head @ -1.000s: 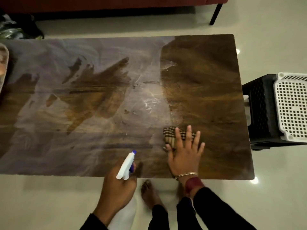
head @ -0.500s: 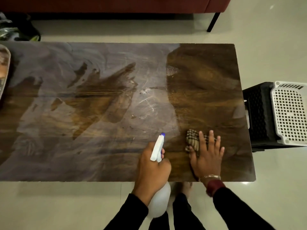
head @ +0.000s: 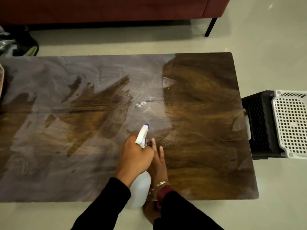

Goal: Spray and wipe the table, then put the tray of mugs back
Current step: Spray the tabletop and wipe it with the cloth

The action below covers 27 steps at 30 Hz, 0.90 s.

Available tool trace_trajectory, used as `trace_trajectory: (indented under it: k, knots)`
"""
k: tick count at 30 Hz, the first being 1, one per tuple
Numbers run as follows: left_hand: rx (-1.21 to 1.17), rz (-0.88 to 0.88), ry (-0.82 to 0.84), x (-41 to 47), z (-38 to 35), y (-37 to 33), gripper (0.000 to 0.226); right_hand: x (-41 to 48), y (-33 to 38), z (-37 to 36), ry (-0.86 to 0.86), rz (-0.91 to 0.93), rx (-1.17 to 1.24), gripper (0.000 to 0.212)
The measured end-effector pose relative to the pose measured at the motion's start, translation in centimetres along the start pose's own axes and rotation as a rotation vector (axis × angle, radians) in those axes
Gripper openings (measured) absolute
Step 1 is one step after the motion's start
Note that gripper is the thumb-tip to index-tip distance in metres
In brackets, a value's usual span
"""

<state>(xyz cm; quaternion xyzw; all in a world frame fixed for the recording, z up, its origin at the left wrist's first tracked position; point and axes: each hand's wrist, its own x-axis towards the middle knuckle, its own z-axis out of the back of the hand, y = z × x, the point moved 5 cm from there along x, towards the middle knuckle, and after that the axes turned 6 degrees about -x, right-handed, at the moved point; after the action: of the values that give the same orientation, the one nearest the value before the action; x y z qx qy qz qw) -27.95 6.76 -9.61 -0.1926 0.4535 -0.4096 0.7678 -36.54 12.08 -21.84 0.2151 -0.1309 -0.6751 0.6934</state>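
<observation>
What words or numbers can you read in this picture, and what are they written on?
None: no word, number or sign can be read anywhere in the picture.
The spray bottle held in the left hand shows plain white plastic, with no label on the side in view.
The table, the white basket and the black stool bear no writing.

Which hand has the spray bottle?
The left hand grips the spray bottle; the right hand rests with straight fingers on the table.
</observation>
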Motion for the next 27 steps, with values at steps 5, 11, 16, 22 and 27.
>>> trace_trajectory:
  k: [5,11,16,22,27]
  knots:
    - [-0.018,0.027,0.012,1.6,0.7,-0.4,0.014,4.6,-12.4,5.5,0.12,-0.169,-0.279,0.082]
    - [-0.105,0.005,-0.047,3.0,1.7,-2.5,0.02,16.8,-13.8,8.0,0.001,-0.572,-0.254,0.073]
    - [-0.155,-0.121,-0.077,4.0,2.6,-5.9,0.029,13.4,1.2,1.6,-0.013,0.015,-0.177,0.059]
    - [-0.058,-0.076,-0.081,6.5,3.7,-6.6,0.021,7.3,1.9,0.3,0.142,0.194,-0.242,0.089]
    - [-0.019,-0.093,-0.048,8.7,4.3,-7.1,0.011,15.3,-12.2,7.1,0.099,-0.168,-0.316,0.079]
